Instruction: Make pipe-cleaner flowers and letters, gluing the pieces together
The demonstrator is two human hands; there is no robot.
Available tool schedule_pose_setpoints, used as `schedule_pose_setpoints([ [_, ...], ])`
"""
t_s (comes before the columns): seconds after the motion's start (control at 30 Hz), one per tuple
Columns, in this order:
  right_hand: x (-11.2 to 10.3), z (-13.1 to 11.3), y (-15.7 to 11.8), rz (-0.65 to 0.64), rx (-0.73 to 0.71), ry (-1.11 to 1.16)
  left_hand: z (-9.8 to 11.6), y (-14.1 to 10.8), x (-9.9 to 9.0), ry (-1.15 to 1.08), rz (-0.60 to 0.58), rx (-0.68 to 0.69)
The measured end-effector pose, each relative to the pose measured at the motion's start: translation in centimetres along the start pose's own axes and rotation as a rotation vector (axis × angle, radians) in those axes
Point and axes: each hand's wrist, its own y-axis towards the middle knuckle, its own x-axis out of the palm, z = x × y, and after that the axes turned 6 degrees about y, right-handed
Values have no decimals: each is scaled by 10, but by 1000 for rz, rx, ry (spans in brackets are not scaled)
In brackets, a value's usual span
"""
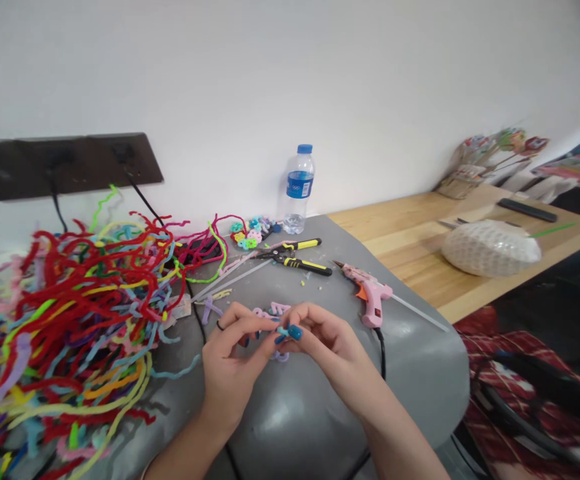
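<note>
My left hand [233, 353] and my right hand [327, 343] meet at the front middle of the grey table. Between their pinched fingertips is a small light-blue piece of pipe cleaner [282, 331], mostly covered by the fingers. Dark blue polish is on my nails, and a dark ring is on a left finger. Just behind and below the fingers lie bent lilac pipe cleaner pieces [281, 357], partly hidden by the hands. Further left are a purple piece [211, 309] and a pale yellow piece [219, 296].
A big heap of coloured pipe cleaners [95, 313] covers the left. Yellow-black pliers [300, 259], a water bottle [299, 190] and small colourful flowers [249, 235] are at the back. A pink glue gun [370, 293] with cord lies right. A bubble-wrapped bundle [490, 248] rests on the wooden table [395, 230].
</note>
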Motion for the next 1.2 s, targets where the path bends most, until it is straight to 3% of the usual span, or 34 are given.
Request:
schedule_pose_setpoints([
  [0.23, 2, -1, 0, 4, -11, -6, -1, 2, -1, 43, 1, 110],
  [0.83, -5, -12, -3, -118, 20, -56, 2, 1, -3, -64, -112, 121],
  [1.0, -9, -15, -5, -144, 59, -54, 0, 5, -1, -190, -208, 1],
  [1.2, -6, -12, -2, -89, 34, -34, -10, 7, 5, -426, -201, -256],
])
